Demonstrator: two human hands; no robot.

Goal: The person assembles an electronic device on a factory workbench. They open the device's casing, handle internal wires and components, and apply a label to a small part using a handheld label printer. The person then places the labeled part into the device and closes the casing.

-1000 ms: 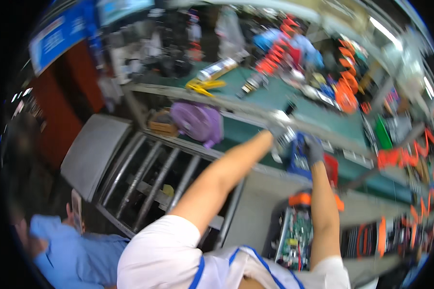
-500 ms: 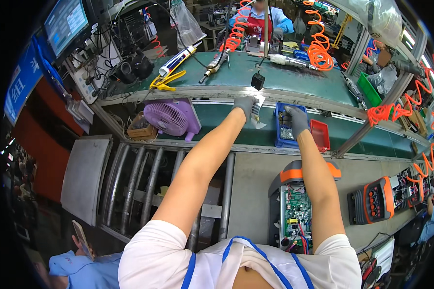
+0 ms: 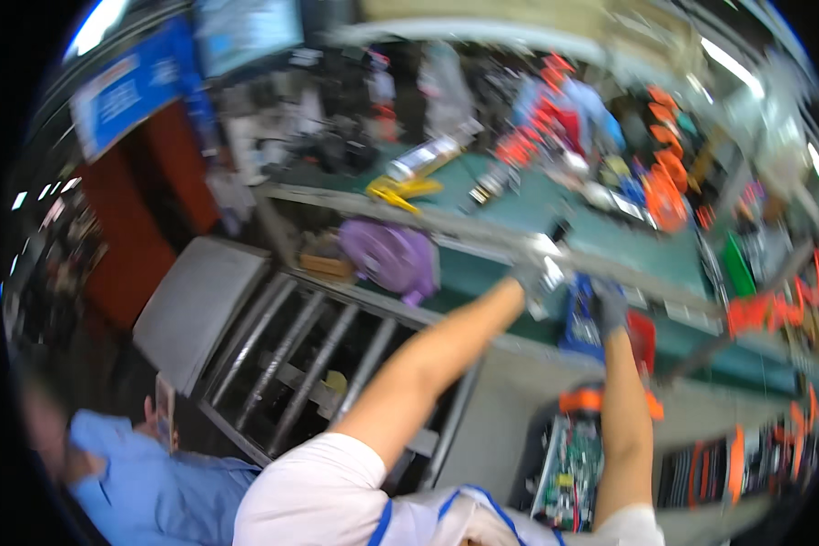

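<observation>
My left hand (image 3: 527, 276), in a grey glove, is closed on a small shiny whitish packet (image 3: 546, 273) in front of the shelf edge; blur hides its exact kind. In a grey glove too, my right hand (image 3: 611, 308) is at the right part of a blue divided bin (image 3: 581, 320) of small metal parts. Its fingers are smeared, so I cannot see whether they grip anything. Just right of that hand is a red bin (image 3: 642, 341). Below my right forearm stands an opened orange-and-black machine with a green circuit board (image 3: 575, 464).
A purple fan (image 3: 389, 257) stands under the shelf, left of my left hand. On the shelf lie a yellow caulking gun (image 3: 405, 191) and a power screwdriver (image 3: 493, 186). Metal rollers (image 3: 314, 369) run at the left, near a person in blue (image 3: 155, 473). Another machine (image 3: 728, 469) sits right.
The whole view has swung left and tilted, blurring the picture. My left hand still holds the packet. My right hand has shifted from the bin's upper middle toward its right side.
</observation>
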